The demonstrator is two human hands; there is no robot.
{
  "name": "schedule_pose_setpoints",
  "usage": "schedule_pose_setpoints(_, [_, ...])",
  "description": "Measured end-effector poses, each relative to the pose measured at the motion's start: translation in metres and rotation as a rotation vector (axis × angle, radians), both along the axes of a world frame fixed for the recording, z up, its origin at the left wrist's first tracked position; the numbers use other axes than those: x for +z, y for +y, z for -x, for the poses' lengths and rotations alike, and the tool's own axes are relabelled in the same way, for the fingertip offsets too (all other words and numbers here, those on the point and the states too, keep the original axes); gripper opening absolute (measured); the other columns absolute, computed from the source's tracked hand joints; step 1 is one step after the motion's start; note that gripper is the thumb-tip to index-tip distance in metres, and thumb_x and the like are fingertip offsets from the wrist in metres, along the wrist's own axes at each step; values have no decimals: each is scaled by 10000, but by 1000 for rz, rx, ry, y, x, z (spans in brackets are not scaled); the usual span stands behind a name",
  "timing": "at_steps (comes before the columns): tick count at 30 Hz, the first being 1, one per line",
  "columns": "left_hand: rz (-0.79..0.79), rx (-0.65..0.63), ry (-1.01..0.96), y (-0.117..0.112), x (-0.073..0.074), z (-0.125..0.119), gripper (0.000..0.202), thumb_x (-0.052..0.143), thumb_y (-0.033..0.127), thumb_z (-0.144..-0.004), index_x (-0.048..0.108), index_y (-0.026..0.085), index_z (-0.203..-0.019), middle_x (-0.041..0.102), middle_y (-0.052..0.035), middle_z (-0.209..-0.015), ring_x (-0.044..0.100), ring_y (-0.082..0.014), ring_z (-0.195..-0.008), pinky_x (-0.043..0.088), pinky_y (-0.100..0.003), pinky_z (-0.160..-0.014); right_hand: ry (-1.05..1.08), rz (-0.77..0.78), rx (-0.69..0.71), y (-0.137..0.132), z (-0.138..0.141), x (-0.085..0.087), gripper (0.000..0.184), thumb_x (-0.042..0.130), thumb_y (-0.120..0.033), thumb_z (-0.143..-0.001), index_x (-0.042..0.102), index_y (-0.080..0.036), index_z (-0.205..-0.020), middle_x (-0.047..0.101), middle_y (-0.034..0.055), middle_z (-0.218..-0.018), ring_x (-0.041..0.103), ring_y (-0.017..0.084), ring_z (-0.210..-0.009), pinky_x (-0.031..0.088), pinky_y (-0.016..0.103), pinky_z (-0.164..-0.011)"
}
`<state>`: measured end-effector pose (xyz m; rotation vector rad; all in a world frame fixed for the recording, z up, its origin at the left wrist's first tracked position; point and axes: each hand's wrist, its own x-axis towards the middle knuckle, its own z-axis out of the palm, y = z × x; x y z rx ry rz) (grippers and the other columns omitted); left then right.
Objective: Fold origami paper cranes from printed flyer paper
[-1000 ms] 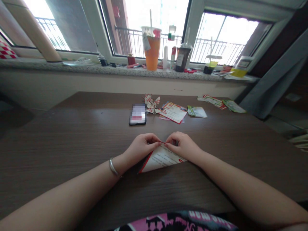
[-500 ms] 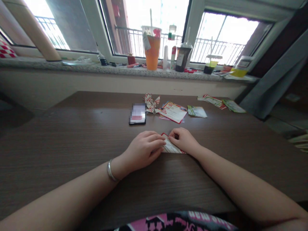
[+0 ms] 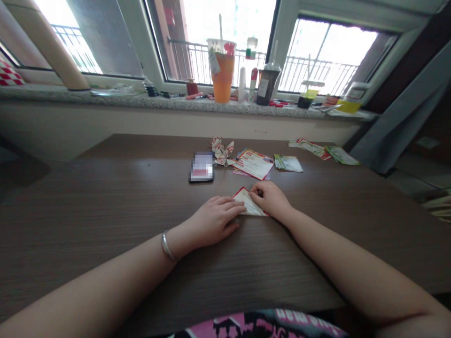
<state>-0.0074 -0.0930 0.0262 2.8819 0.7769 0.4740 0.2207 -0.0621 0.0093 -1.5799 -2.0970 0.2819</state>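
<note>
A folded sheet of printed paper with a red edge lies on the table between my hands. My left hand rests flat, its fingers stretched over the paper's left side. On the other side, my right hand has its thumb and curled fingers pinched at the paper; part of the sheet is hidden under it. Beyond them lies a phone, its screen blurred out. Beside the phone stand folded paper cranes, then a stack of printed sheets.
Small green-and-white papers lie right of the stack. More paper pieces are at the table's far right. On the windowsill stand an orange drink cup, a dark drink cup and several small items.
The paper has shifted slightly away from me, and more of its surface shows. My left hand's fingers have spread flatter; my right hand has moved a little forward.
</note>
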Motion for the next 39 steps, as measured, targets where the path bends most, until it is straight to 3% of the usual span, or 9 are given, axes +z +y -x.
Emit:
schedule_pose_setpoints(9, [-4,-25,12,3,-1,0,341,556,304,-898,588,233,-1230,552,-77,-1369,502,-266,-1243,396,-453,-1054,7,-9,11,2,0,0,124,597,-246,-823,661,-193,-731,673,35,-768,555,166,-737,364,268,-657])
schedule_pose_setpoints(27, [6,-70,89,2,0,4,414,531,319,-919,514,270,-1330,504,-55,-1421,456,-269,-1289,347,-445,-1081,-20,-24,0,2,0,-1,124,580,-254,-833,663,-194,-762,662,42,-766,555,176,-747,367,279,-661])
schedule_pose_setpoints(31, [23,-63,87,2,1,4,396,531,309,-920,531,261,-1313,506,-54,-1418,440,-277,-1301,344,-452,-1089,-35,-19,-2,0,0,1,115,583,-240,-826,678,-196,-873,673,50,-819,564,189,-789,398,294,-707])
schedule_pose_setpoints(34, [38,-57,82,2,0,4,388,534,301,-918,541,255,-1303,503,-55,-1421,426,-278,-1315,342,-452,-1095,-55,-68,72,-7,0,7,229,612,-209,-800,661,-182,-1021,681,68,-941,566,209,-886,423,315,-793])
schedule_pose_setpoints(39, [40,-57,77,2,-2,4,407,544,293,-914,526,258,-1319,481,-47,-1442,401,-274,-1337,328,-454,-1108,-180,-197,289,-22,0,19,107,624,-241,-830,692,-205,-904,682,65,-988,547,232,-964,405,365,-897])
